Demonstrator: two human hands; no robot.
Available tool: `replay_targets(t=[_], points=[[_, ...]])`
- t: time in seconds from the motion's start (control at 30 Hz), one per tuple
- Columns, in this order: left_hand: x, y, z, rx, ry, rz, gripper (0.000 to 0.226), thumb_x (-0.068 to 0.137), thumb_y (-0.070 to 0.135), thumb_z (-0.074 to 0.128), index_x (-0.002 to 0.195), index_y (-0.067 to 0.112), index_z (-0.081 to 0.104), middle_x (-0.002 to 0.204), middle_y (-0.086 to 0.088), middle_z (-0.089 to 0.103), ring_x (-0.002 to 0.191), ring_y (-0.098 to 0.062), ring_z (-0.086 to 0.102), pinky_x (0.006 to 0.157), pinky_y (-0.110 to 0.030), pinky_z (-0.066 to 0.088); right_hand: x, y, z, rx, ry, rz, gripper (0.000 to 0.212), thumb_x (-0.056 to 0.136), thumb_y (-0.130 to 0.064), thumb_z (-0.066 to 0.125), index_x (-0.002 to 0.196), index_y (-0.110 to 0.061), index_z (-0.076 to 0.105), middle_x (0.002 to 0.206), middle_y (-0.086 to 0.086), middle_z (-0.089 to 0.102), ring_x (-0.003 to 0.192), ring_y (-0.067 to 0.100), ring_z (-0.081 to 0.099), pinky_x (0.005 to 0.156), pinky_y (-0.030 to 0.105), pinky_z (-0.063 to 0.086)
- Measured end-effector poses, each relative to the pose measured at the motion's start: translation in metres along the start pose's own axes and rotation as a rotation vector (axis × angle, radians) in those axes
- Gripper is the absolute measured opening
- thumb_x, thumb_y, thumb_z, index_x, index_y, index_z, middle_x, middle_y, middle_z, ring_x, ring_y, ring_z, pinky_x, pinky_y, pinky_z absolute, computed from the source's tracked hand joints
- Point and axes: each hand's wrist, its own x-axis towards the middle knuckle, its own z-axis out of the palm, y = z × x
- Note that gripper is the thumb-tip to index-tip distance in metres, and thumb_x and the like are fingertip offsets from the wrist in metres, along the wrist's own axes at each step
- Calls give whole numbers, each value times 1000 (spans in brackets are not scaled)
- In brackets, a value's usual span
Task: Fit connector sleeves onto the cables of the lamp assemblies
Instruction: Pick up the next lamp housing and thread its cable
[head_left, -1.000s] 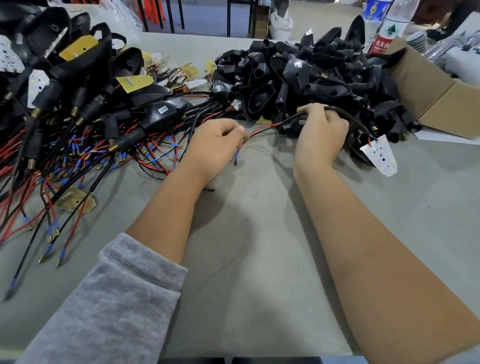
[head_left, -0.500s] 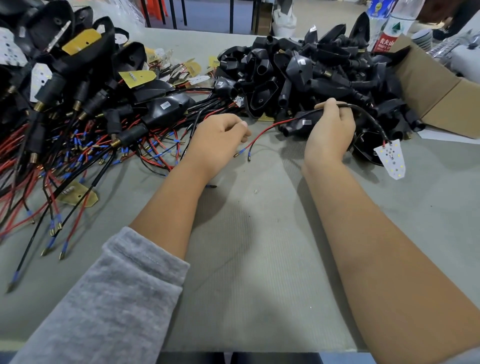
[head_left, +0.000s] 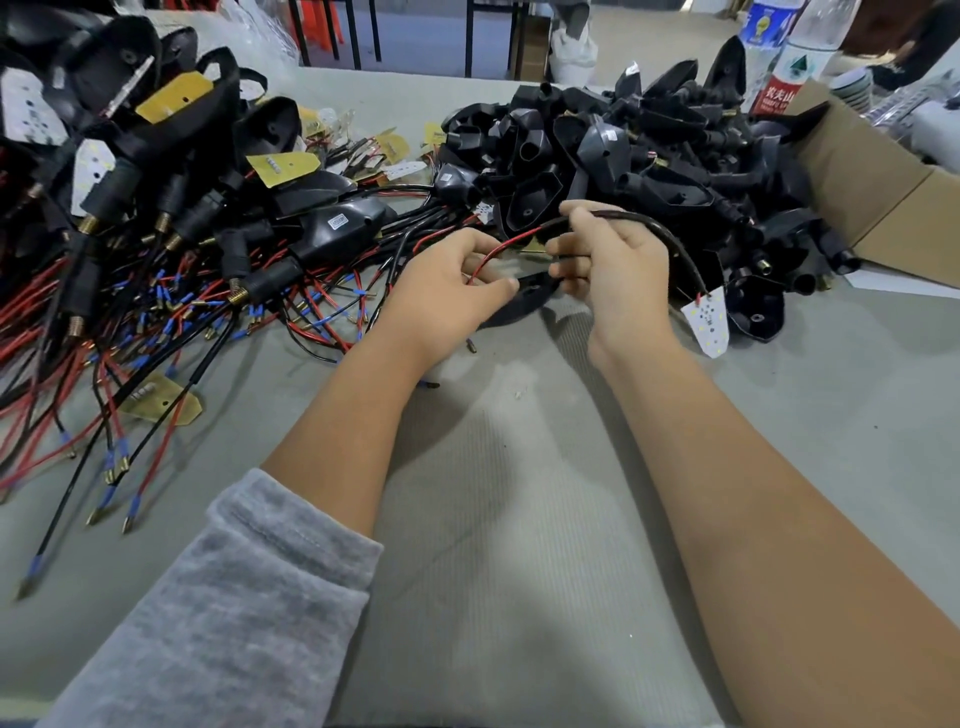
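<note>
Hands first: we have two of them raised just in front of the heap of black lamp housings (head_left: 613, 150), which we take as our landmark. Our left hand (head_left: 447, 291) pinches a red wire (head_left: 498, 253) between thumb and curled fingers. Our right hand (head_left: 613, 265) is curled round one black sleeved cable (head_left: 670, 244), gripping it near the point where the red wire leaves the sleeve. That cable arcs over the right hand and ends in one small white LED board (head_left: 707, 321), which hangs by the near right edge of the heap. One black housing (head_left: 519, 304) shows under the two hands, partly hidden by them.

Left of the heap we see a second pile, finished assemblies (head_left: 171, 208) with red and black leads and blue-sleeved terminals; neither pile can be counted. One yellow board (head_left: 161, 405) lies at that pile's near edge. Right of the heap stands one open cardboard box (head_left: 883, 192). Behind the heap we count two plastic bottles (head_left: 789, 62).

Everything rests on a grey, ribbed bench (head_left: 519, 519). Beyond it we see dark table legs (head_left: 363, 36) on a grey floor.
</note>
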Motion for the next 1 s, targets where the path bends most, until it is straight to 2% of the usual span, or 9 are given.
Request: replay_targets(t=[0.1, 0.17, 0.27, 0.4, 0.5, 0.67, 0.77, 0.87, 1.0], points=[[0, 0, -2, 40, 11, 73, 17, 91, 15, 64, 100, 30, 66, 82, 12, 65, 67, -1, 55, 72, -30, 53, -3, 1, 0, -130, -120, -77, 13, 92, -6, 61, 99, -11, 71, 74, -1, 65, 60, -1, 58, 56, 11, 42], [-1, 1, -1, 75, 40, 149, 22, 96, 16, 57, 108, 29, 71, 84, 15, 68, 70, 6, 55, 73, -24, 49, -6, 2, 0, -195, -183, -128, 11, 90, -6, 65, 99, -9, 72, 79, 0, 69, 68, -2, 62, 63, 10, 46], [-3, 4, -4, 104, 104, 187, 22, 97, 20, 55, 110, 26, 72, 85, 11, 70, 76, 1, 60, 76, -20, 47, -8, 3, 4, -272, -186, -191, 8, 92, -10, 64, 94, -9, 71, 76, 0, 69, 70, 1, 63, 71, 16, 49], [-3, 3, -9, 229, 136, 163, 20, 99, 25, 52, 94, 21, 70, 71, -4, 63, 68, -21, 56, 69, -36, 46, -7, 1, 5, -75, -18, -156, 11, 99, -9, 53, 98, -4, 62, 73, 3, 66, 62, 8, 60, 65, 17, 52], [-4, 6, -10, 226, 141, 163, 19, 98, 24, 50, 90, 22, 67, 66, -6, 54, 60, -17, 45, 62, -35, 40, -7, 1, 4, -59, -46, -118, 9, 99, -11, 53, 97, -6, 61, 73, 4, 67, 63, 10, 61, 63, 18, 51], [-7, 12, -6, 208, 91, 205, 18, 100, 20, 48, 92, 14, 63, 79, 4, 58, 75, -10, 52, 68, -28, 40, -8, 5, 7, -193, -195, -133, 10, 93, -11, 62, 87, -7, 69, 70, -1, 68, 64, 8, 62, 63, 18, 48], [-7, 10, -3, 188, 91, 178, 19, 101, 21, 47, 93, 11, 62, 86, -5, 65, 83, -17, 59, 75, -29, 43, -7, 4, 6, -101, -220, -125, 6, 92, -6, 63, 88, -4, 67, 71, 6, 68, 66, 13, 64, 66, 23, 52], [-7, 11, -2, 203, 97, 197, 19, 101, 21, 48, 94, 10, 63, 80, 2, 61, 72, -6, 52, 65, -15, 38, -7, 3, 6, -62, -253, -109, 4, 92, -8, 64, 92, -6, 67, 67, 1, 68, 62, 9, 63, 64, 19, 51], [-7, 10, 0, 171, 76, 191, 19, 100, 21, 50, 91, 12, 63, 82, -1, 64, 74, -9, 53, 65, -17, 39, -8, 2, 5, -75, -271, -87, 8, 92, -11, 64, 88, -11, 71, 65, -3, 64, 62, 8, 56, 60, 17, 45]])
